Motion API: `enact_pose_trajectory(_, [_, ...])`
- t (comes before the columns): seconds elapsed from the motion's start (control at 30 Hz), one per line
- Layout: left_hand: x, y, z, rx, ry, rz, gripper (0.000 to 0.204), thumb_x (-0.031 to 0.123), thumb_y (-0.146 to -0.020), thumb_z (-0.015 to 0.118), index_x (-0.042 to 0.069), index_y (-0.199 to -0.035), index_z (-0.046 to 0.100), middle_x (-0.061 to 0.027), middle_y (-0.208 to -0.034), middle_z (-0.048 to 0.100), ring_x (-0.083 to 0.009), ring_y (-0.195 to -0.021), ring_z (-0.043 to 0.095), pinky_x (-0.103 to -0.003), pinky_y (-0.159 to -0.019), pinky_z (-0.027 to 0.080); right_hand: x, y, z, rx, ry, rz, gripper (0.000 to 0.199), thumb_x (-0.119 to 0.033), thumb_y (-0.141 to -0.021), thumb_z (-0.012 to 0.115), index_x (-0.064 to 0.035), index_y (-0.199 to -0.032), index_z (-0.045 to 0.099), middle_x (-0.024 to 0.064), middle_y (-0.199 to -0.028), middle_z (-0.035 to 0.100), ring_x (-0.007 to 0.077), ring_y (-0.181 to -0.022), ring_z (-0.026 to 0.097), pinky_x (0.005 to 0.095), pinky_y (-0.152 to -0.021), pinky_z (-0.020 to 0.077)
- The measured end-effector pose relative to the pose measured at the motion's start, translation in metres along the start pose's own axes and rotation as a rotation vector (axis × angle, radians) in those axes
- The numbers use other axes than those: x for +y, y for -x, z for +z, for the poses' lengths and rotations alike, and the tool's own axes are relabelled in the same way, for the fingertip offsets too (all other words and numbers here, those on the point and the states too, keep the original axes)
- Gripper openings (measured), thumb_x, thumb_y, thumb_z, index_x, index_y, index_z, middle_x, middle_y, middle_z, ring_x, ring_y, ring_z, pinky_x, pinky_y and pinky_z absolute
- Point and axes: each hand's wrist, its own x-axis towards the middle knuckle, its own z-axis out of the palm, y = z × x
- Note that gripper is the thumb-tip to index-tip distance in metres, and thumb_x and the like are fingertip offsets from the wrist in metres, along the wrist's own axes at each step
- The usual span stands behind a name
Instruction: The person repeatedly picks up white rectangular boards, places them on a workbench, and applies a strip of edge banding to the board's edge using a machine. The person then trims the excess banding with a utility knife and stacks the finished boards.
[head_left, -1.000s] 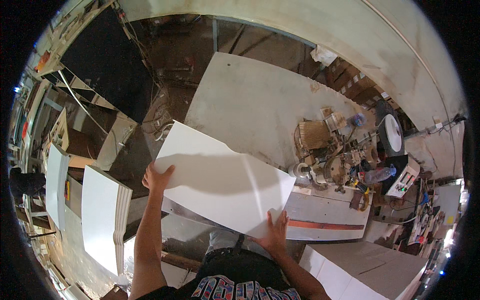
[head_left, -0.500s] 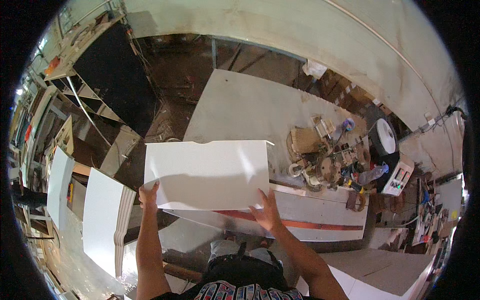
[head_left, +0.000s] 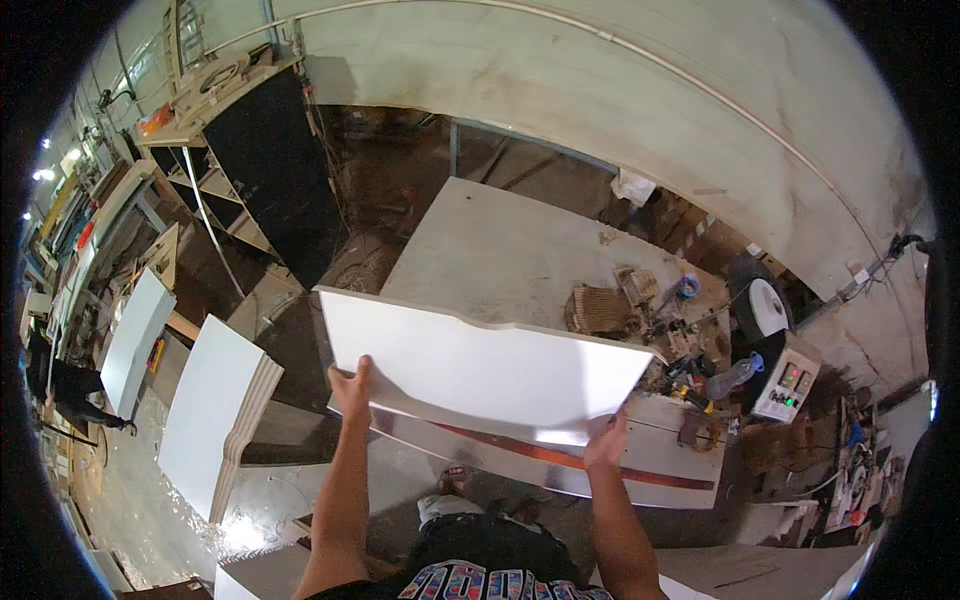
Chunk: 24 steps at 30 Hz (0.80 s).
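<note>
Left hand point(head_left: 350, 387), right hand point(head_left: 606, 442), grip of both holding white panel point(head_left: 480, 368), panel tilted, partly hiding worktop point(head_left: 520, 250); machine point(head_left: 594, 309) at right; panel stack point(head_left: 212, 415) at left

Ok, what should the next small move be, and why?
Perhaps ease the curve-edged white panel slightly left: the left hand and right hand hold it near its ends, and its right corner overlaps the benchtop machine in view, the gap unclear.

Pale wall point(head_left: 520, 75) (stained in places); black-sided cabinet point(head_left: 268, 170) at left; glare point(head_left: 242, 533) on floor point(head_left: 140, 500).
</note>
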Motion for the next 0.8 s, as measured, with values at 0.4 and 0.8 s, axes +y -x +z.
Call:
enact_pose_trajectory(0.4, [0.019,0.115,0.15,-0.386,0.189,0.123,0.083,0.044,-0.093,0.097,-0.009,-0.138,0.051,-0.0186,-0.13,0.067,-0.0248,-0.118,0.064,-0.041,-0.102,0.056,-0.043,-0.06,-0.198,0.153,-0.136,-0.209,0.057,-0.052,-0.116,0.052,-0.0126,-0.156,0.058,0.0076,-0.154,0.064,0.0304,-0.142,0.061,0.0505,-0.121,0.0482])
enact_pose_trajectory(0.8, [0.125,0.158,0.154,-0.229,0.401,0.111,0.077,0.044,-0.11,0.077,-0.009,-0.156,0.043,-0.0182,-0.145,0.057,-0.0256,-0.135,0.052,-0.042,-0.119,0.042,-0.049,0.005,-0.211,0.264,-0.067,-0.159,0.041,-0.04,-0.117,0.056,-0.009,-0.141,0.066,0.0055,-0.136,0.069,0.025,-0.126,0.066,0.0435,-0.11,0.0517])
